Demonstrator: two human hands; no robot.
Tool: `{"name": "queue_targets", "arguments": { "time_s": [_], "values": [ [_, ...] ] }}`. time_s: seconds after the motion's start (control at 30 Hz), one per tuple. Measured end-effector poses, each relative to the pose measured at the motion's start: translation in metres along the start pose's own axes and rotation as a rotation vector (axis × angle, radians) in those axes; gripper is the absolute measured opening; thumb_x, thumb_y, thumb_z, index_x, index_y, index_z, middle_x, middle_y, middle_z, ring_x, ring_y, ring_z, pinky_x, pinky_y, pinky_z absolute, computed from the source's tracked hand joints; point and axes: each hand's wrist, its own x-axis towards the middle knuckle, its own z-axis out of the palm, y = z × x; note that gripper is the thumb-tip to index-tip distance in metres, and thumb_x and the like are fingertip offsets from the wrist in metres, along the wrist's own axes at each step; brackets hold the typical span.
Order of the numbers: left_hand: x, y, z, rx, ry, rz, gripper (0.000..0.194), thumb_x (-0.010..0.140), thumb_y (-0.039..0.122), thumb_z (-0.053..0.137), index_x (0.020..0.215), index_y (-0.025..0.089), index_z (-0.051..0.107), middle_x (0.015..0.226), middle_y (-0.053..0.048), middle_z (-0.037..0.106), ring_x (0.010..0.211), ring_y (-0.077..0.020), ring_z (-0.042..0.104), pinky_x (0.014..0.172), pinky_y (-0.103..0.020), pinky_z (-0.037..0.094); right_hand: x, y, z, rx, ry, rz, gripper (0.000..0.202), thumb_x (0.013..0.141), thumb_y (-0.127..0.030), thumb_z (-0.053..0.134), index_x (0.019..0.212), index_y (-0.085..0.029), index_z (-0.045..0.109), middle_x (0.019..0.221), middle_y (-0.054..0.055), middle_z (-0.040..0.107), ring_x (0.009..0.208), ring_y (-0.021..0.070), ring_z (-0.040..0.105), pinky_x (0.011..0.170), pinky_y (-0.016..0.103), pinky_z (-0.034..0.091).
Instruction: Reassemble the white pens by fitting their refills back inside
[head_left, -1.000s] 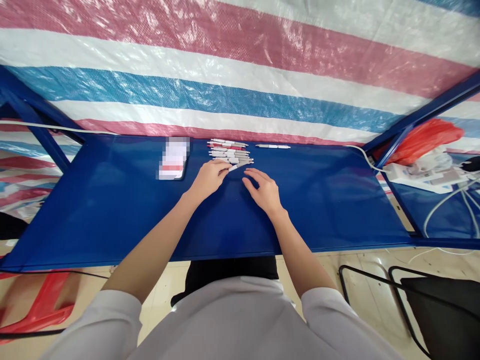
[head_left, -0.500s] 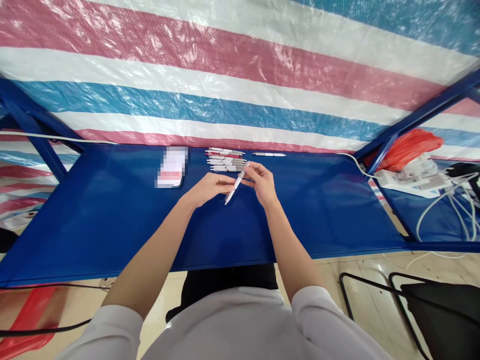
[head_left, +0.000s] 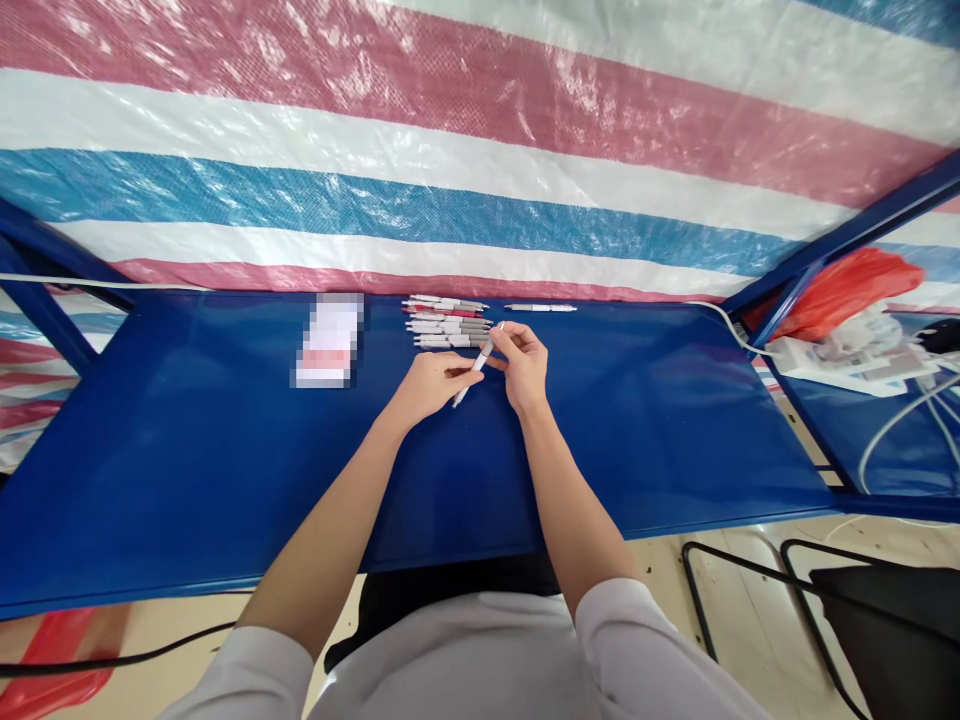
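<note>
The bare left forearm (head_left: 334,525) slants forward and inward, and the bare right forearm (head_left: 574,485) leans in from the opposite side. The bare left hand (head_left: 433,384), back upward, points rightward with thumb and fingers pinched. Just beside it, the bare right hand (head_left: 528,366) has fingers curled and thumb bent toward them.

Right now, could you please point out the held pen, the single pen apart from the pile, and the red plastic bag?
Held pen (head_left: 482,358): head view, on the barrel, near its middle.
Single pen (head_left: 540,307): head view, middle of its barrel.
Red plastic bag (head_left: 847,290): head view, middle of its crumpled side.
</note>
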Motion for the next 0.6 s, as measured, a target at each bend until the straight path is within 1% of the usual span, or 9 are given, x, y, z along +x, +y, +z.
{"name": "queue_targets", "arguments": {
  "time_s": [0.07,0.13,0.33,0.43,0.6],
  "values": [
    [-0.0008,-0.0019,-0.0008,-0.082,-0.077,-0.043,0.027,0.079,0.04,0.071,0.095,0.019,0.079,0.084,-0.003,0.077,0.078,-0.0209,0.069,0.072,-0.029,0.053,0.0011,-0.0001,-0.0006,0.01,-0.002,0.01,0.029,0.065,-0.038,0.082,0.082,-0.022,0.065,0.077,-0.004,0.067,0.067,0.0142,0.07,0.059,0.026,0.061],
    [-0.0015,-0.0028,-0.0016,-0.148,-0.13,-0.087,0.026,0.08,0.04,0.07,0.093,0.019,0.079,0.082,-0.002,0.076,0.077,-0.0202,0.07,0.073,-0.028,0.053,0.0021,0.0,-0.0005,0.016,0.004,0.029,0.029,0.063,-0.037,0.083,0.08,-0.021,0.064,0.076,-0.004,0.067,0.065,0.0143,0.07,0.058,0.026,0.061],
    [-0.0014,0.0015,-0.0052,-0.274,-0.192,-0.183,0.024,0.079,0.037,0.074,0.093,0.019,0.078,0.078,-0.002,0.076,0.077,-0.0193,0.072,0.075,-0.027,0.057,0.0029,0.0005,0.0015,0.069,0.012,0.053,0.029,0.06,-0.035,0.086,0.075,-0.02,0.066,0.077,-0.003,0.071,0.065,0.0144,0.071,0.058,0.027,0.062],
    [-0.0011,0.0043,-0.0059,-0.326,-0.214,-0.211,0.023,0.077,0.036,0.076,0.091,0.018,0.079,0.079,-0.003,0.077,0.077,-0.0206,0.073,0.076,-0.03,0.059,0.0027,0.0006,0.0024,0.082,0.013,0.056,0.027,0.058,-0.033,0.087,0.072,-0.02,0.068,0.078,-0.003,0.072,0.064,0.014,0.071,0.057,0.028,0.062],
    [-0.0034,0.0041,-0.0054,-0.426,-0.23,-0.253,0.026,0.076,0.037,0.077,0.094,0.018,0.079,0.082,-0.005,0.078,0.076,-0.0227,0.074,0.076,-0.035,0.062,0.0032,0.0019,0.0027,0.108,0.005,0.056,0.024,0.058,-0.032,0.088,0.069,-0.02,0.07,0.079,-0.003,0.071,0.062,0.0138,0.071,0.051,0.025,0.061]
  ]
}}
